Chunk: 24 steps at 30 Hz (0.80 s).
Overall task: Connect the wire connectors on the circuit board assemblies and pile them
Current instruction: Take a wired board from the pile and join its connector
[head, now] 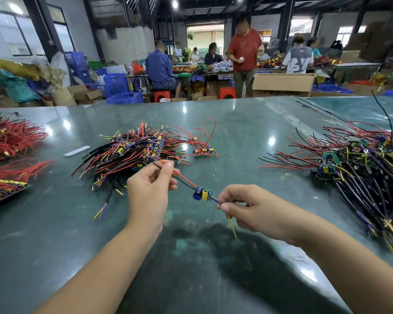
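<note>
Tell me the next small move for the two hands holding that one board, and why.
Probably carry the small circuit board forward and lay it on the middle pile. The left hand pinches its red and black wires, the right hand pinches its purple and yellow wires, and the board hangs between them above the table. Whether its connector is already joined cannot be told.

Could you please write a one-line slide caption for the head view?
Left hand and right hand stretch a small circuit board by its wires above the green table, between two piles.
</note>
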Available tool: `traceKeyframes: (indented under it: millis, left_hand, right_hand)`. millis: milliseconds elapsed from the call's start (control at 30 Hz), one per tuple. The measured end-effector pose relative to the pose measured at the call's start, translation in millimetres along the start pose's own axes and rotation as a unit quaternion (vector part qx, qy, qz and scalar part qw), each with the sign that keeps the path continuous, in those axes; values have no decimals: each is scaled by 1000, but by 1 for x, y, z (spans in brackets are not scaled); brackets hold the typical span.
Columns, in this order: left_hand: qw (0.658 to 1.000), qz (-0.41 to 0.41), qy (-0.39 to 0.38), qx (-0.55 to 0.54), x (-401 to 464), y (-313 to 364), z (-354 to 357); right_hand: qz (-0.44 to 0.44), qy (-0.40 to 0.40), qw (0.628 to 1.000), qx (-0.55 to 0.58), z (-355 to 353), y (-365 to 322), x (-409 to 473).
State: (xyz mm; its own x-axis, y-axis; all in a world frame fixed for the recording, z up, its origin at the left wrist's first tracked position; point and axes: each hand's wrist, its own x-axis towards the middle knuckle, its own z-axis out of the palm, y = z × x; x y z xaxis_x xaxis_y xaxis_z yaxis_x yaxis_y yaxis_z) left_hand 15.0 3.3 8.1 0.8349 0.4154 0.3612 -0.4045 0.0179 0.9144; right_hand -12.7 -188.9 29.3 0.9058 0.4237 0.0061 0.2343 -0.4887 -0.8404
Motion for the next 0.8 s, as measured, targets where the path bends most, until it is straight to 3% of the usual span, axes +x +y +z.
traceKeyframes:
  millis: [133,333,533,667,800]
  left_hand:
    - [991,-67,59,-102,7,3,-5]
    - [971,-128,80,-184,10,9,-8]
    - [951,-185,94,-229,13,10,-12]
    - [925,-220,63,-304,15,13,-13]
    - [931,-257,-100,-238,2,16,-6]
  right_hand:
    - [14,-25,999,18,1,2,-4]
    - [35,-67,984,163,1,-1,-2]
    - [34,-120,985,121,-6,1,-4]
    - [22,-49,983,174,-9,2,-3]
    - [14,94,961,260,-8,5,2]
